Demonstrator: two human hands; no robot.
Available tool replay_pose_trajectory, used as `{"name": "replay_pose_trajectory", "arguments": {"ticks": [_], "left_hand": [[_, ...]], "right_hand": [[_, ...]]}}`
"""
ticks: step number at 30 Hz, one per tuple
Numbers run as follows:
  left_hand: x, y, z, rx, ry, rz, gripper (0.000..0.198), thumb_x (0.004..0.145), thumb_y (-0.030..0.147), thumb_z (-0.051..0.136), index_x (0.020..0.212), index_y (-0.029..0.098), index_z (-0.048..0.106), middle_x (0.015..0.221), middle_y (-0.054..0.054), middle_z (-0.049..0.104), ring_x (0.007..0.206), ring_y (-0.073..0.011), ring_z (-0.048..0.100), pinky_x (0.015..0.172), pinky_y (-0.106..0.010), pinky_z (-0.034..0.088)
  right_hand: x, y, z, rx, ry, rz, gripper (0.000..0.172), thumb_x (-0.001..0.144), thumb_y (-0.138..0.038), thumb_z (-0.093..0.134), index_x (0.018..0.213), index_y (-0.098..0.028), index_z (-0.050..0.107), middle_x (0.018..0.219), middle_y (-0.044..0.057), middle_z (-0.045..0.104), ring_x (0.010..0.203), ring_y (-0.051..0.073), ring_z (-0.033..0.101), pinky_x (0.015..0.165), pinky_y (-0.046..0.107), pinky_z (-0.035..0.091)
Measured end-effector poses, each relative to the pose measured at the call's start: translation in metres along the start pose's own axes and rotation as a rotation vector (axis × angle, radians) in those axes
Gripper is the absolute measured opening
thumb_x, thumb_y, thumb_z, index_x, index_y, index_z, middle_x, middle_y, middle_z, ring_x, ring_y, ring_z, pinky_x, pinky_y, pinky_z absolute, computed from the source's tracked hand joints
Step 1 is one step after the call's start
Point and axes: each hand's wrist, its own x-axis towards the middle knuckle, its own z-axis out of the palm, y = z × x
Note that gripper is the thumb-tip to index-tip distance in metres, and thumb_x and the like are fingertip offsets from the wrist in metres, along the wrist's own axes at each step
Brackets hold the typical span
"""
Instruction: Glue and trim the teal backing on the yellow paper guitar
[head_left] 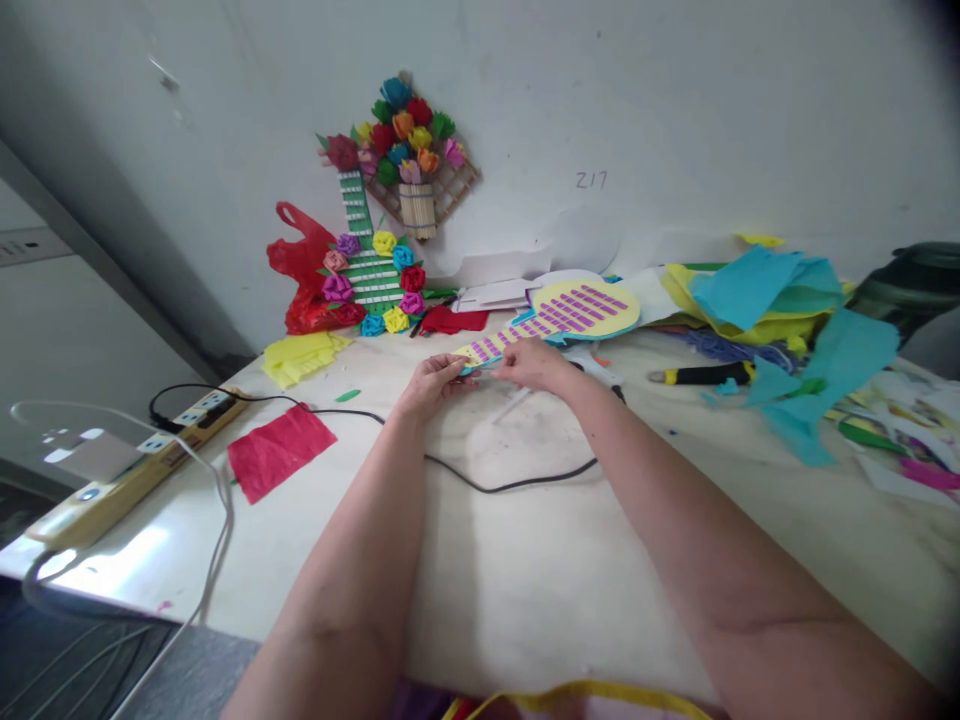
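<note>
A flat yellow guitar-shaped cutout (581, 310) with purple stripes and a blue edge lies at a slant over the middle of the table, its narrow neck toward me. My left hand (437, 383) pinches the tip of the neck between thumb and fingers. Along the lower edge of the neck, my right hand (531, 364) is closed with its fingertips pressed together at the blue edge; whatever is between them is too small to make out. Part of the neck's edge is hidden behind my right hand.
A power strip (142, 470) sits at the left edge, with a black cable (487, 490) crossing the table. Red crepe paper (281, 452) lies nearby. A flowered green guitar (373, 275) leans at the wall. Blue paper (817, 385) and a black-yellow tool (705, 375) are right.
</note>
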Motion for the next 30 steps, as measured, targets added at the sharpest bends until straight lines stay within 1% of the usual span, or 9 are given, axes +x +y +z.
{"name": "replay_pose_trajectory", "arguments": {"ticks": [3,7,11,16,21,26,30], "left_hand": [[0.001,-0.001,-0.001,0.014,0.008,-0.011,0.024,0.067,0.025,0.071,0.082,0.009,0.061,0.073,-0.008,0.066,0.062,-0.0134,0.062,0.071,-0.034,0.053],[0.000,0.000,0.000,0.017,0.023,-0.023,0.024,0.067,0.025,0.071,0.082,0.009,0.062,0.072,-0.007,0.065,0.061,-0.0123,0.061,0.072,-0.035,0.053],[-0.001,0.001,0.001,0.013,0.024,-0.020,0.024,0.066,0.025,0.071,0.081,0.009,0.062,0.071,-0.007,0.065,0.060,-0.0121,0.061,0.073,-0.035,0.053],[-0.001,0.001,0.001,0.010,0.019,-0.019,0.024,0.067,0.024,0.071,0.082,0.008,0.062,0.070,-0.007,0.065,0.061,-0.0134,0.062,0.072,-0.035,0.053],[0.000,0.001,0.001,0.016,0.029,-0.021,0.024,0.067,0.024,0.071,0.082,0.009,0.062,0.072,-0.007,0.065,0.062,-0.0138,0.062,0.071,-0.035,0.053],[0.000,0.000,0.004,0.023,0.051,-0.013,0.026,0.063,0.025,0.073,0.080,0.008,0.064,0.070,-0.007,0.065,0.061,-0.0138,0.062,0.069,-0.033,0.053],[0.001,0.000,0.005,0.023,0.052,0.004,0.029,0.059,0.026,0.076,0.079,0.008,0.065,0.069,-0.006,0.065,0.059,-0.0135,0.061,0.066,-0.032,0.053]], "right_hand": [[-0.001,-0.003,0.002,-0.008,0.016,0.000,0.026,0.072,-0.044,0.057,0.073,-0.020,0.067,0.069,0.002,0.067,0.063,0.014,0.057,0.053,0.021,0.034],[-0.004,-0.007,0.002,-0.012,0.002,0.000,0.026,0.074,-0.044,0.056,0.074,-0.020,0.068,0.069,0.003,0.067,0.067,0.014,0.058,0.056,0.021,0.035],[-0.005,-0.009,0.002,-0.002,0.001,0.002,0.027,0.074,-0.044,0.056,0.073,-0.020,0.068,0.068,0.003,0.067,0.066,0.014,0.058,0.055,0.021,0.035],[-0.003,-0.007,0.004,0.017,0.014,-0.002,0.027,0.074,-0.043,0.057,0.072,-0.019,0.068,0.068,0.003,0.067,0.065,0.014,0.057,0.054,0.021,0.034],[-0.002,-0.007,0.006,-0.004,0.022,-0.004,0.025,0.075,-0.041,0.056,0.076,-0.020,0.069,0.070,0.003,0.067,0.067,0.015,0.058,0.056,0.022,0.035],[0.000,-0.006,0.010,-0.048,0.049,-0.003,0.026,0.075,-0.042,0.056,0.077,-0.020,0.069,0.073,0.004,0.068,0.071,0.016,0.058,0.057,0.023,0.034],[0.002,-0.006,0.012,-0.078,0.049,0.011,0.027,0.075,-0.044,0.055,0.078,-0.021,0.068,0.072,0.003,0.067,0.070,0.015,0.058,0.057,0.023,0.034]]}}
